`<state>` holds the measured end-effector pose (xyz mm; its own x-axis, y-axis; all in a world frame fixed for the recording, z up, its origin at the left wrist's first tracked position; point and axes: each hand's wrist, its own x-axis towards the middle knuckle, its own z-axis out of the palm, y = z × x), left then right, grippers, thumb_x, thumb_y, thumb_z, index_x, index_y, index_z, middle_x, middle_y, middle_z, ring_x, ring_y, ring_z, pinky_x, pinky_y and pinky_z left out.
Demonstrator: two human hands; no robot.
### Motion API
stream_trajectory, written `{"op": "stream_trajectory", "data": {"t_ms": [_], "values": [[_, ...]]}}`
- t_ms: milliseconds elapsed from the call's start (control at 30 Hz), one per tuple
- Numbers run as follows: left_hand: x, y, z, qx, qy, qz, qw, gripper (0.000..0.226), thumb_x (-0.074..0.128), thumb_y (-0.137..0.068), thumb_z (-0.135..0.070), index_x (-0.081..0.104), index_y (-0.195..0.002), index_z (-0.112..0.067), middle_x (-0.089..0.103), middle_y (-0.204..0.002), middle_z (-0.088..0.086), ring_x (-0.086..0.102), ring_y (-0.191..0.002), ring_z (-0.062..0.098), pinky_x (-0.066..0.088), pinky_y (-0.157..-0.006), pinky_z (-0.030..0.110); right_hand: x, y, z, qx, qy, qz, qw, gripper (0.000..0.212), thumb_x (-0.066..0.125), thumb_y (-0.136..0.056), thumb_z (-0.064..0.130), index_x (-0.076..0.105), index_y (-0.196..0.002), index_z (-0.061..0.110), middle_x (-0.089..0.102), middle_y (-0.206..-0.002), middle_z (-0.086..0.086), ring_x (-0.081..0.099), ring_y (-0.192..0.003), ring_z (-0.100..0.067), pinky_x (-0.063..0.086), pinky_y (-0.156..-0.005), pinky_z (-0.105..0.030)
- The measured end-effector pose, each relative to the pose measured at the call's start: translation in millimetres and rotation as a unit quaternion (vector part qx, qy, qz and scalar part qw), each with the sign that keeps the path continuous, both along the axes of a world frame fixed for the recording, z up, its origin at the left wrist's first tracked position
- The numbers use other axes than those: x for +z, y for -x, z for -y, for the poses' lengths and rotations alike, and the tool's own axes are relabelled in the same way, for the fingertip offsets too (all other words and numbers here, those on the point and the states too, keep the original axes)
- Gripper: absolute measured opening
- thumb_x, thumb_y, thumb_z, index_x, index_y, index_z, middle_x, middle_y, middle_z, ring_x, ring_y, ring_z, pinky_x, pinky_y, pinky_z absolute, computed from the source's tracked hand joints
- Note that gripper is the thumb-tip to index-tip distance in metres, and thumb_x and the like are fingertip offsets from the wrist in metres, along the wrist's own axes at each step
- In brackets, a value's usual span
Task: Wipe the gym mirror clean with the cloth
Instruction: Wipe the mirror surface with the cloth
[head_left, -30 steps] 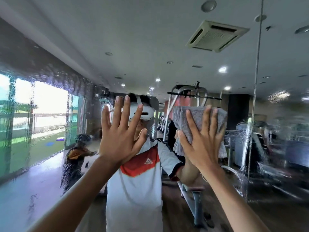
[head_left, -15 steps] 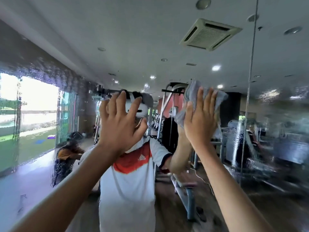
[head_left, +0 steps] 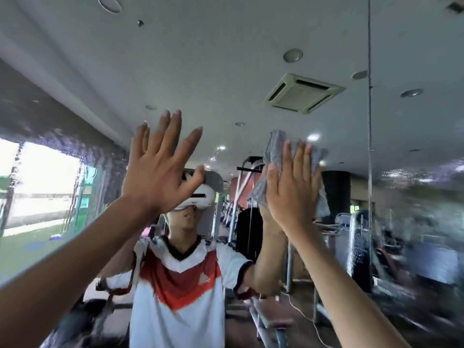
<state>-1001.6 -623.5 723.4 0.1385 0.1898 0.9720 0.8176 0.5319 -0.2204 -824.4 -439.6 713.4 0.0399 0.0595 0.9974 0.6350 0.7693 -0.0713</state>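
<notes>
Head view, surface: the large, wall-mounted glass gym mirror [head_left: 414, 71] fills the whole view. It is divided by a thin vertical seam [head_left: 369, 121] at the right.
Head view, soiling: wet streaks [head_left: 100, 159] and droplets are seen at the far left and again right of the seam. The task is therefore judged unfinished.
Head view, cloth position: the crumpled grey terry cloth [head_left: 277, 146] is pinned flat to the glass at head height, right of centre and left of the seam.
Head view, right hand: the right hand [head_left: 293, 192] is laid over the cloth with fingers straight and together. The cloth is pressed rather than clutched.
Head view, left hand: the left hand [head_left: 160, 172] is raised with fingers spread and nothing in it. Whether the glass is touched by it cannot be told.
Cloth axis: the bundle's long axis runs roughly upright. One corner points up past the fingertips and a loose corner hangs down at the right of the wrist.
Cloth handling: it is judged light, soft and limp, and likely damp. It is best held under a flat palm at its middle so that the loose corners are not dragged free.
Mirror handling: the glass is judged rigid, slippery when wet and breakable, so even, moderate pressure is called for.
</notes>
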Motion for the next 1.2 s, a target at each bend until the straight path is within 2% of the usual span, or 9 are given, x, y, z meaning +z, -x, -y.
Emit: {"op": "stream_trajectory", "data": {"t_ms": [200,433,667,767,833,900,1000,1100,1200], "values": [[-1,10,-2,0.000,-0.004,-0.023,1.000,0.073,0.023,-0.097,-0.062,0.022,-0.160,-0.024,0.008,-0.168,0.013,0.006,-0.155,0.032,0.000,-0.122,0.060,-37,-13,-5,-0.023,-0.176,0.222,0.959,0.057,0.012,-0.107,0.043,0.011,-0.159,0.018,0.005,-0.167,-0.007,0.003,-0.154,-0.022,0.009,-0.123,-0.051],[-3,12,-3,0.008,-0.014,-0.030,0.999,0.072,0.026,-0.097,-0.061,0.025,-0.159,-0.024,0.012,-0.167,0.012,0.010,-0.155,0.032,0.006,-0.122,0.060,96,3,7,0.003,0.029,0.039,0.999,0.067,-0.003,-0.097,0.054,-0.003,-0.156,0.020,-0.005,-0.166,-0.008,-0.010,-0.152,-0.022,-0.005,-0.124,-0.046],[-3,9,1,0.006,-0.013,-0.029,0.999,0.073,0.028,-0.095,-0.061,0.031,-0.157,-0.022,0.022,-0.165,0.015,0.021,-0.152,0.035,0.015,-0.119,0.061,20,-14,-6,-0.003,-0.187,0.217,0.958,0.058,0.008,-0.107,0.046,0.015,-0.157,0.018,0.006,-0.165,-0.005,0.002,-0.153,-0.020,-0.002,-0.125,-0.041],[3,7,12,0.025,0.004,-0.060,0.998,0.077,0.034,-0.089,-0.063,0.046,-0.151,-0.019,0.043,-0.154,0.020,0.045,-0.138,0.041,0.033,-0.103,0.058,83,-27,-21,0.008,-0.062,0.090,0.994,0.065,0.005,-0.103,0.051,0.013,-0.159,0.020,0.004,-0.166,-0.004,-0.007,-0.152,-0.015,-0.017,-0.120,-0.033],[12,10,20,0.040,0.014,-0.091,0.995,0.077,0.036,-0.087,-0.064,0.050,-0.148,-0.019,0.050,-0.148,0.020,0.052,-0.130,0.041,0.036,-0.095,0.053,137,-12,-9,0.010,0.007,-0.002,1.000,0.069,0.007,-0.098,0.051,0.014,-0.159,0.019,0.009,-0.166,-0.008,0.000,-0.153,-0.021,-0.006,-0.124,-0.043],[15,12,25,0.047,0.019,-0.106,0.993,0.076,0.037,-0.088,-0.064,0.052,-0.147,-0.019,0.053,-0.146,0.020,0.056,-0.126,0.040,0.037,-0.090,0.049,161,12,17,0.004,0.007,-0.015,1.000,0.068,0.007,-0.098,0.049,0.013,-0.159,0.019,0.012,-0.166,-0.010,0.006,-0.153,-0.026,0.002,-0.123,-0.050],[20,17,32,0.055,0.035,-0.124,0.990,0.073,0.038,-0.088,-0.063,0.054,-0.145,-0.020,0.054,-0.145,0.018,0.058,-0.123,0.038,0.036,-0.085,0.045,135,39,47,0.002,-0.113,0.129,0.985,0.060,0.004,-0.101,0.049,-0.002,-0.155,0.024,0.000,-0.166,-0.006,-0.003,-0.153,-0.024,-0.007,-0.122,-0.048],[31,31,46,0.045,0.078,-0.162,0.983,0.069,0.039,-0.091,-0.057,0.053,-0.146,-0.018,0.054,-0.147,0.014,0.060,-0.121,0.034,0.036,-0.084,0.043,92,21,27,-0.004,-0.252,0.268,0.930,0.058,0.019,-0.104,0.047,0.009,-0.156,0.024,0.007,-0.164,-0.003,0.002,-0.153,-0.018,0.003,-0.124,-0.047],[34,47,57,0.048,0.098,-0.171,0.979,0.065,0.036,-0.094,-0.053,0.051,-0.147,-0.018,0.047,-0.152,0.012,0.054,-0.130,0.033,0.038,-0.097,0.050,99,-15,-8,0.013,-0.230,0.254,0.940,0.057,0.021,-0.104,0.044,0.018,-0.156,0.020,0.017,-0.164,-0.006,0.010,-0.152,-0.020,0.015,-0.121,-0.052]]}}
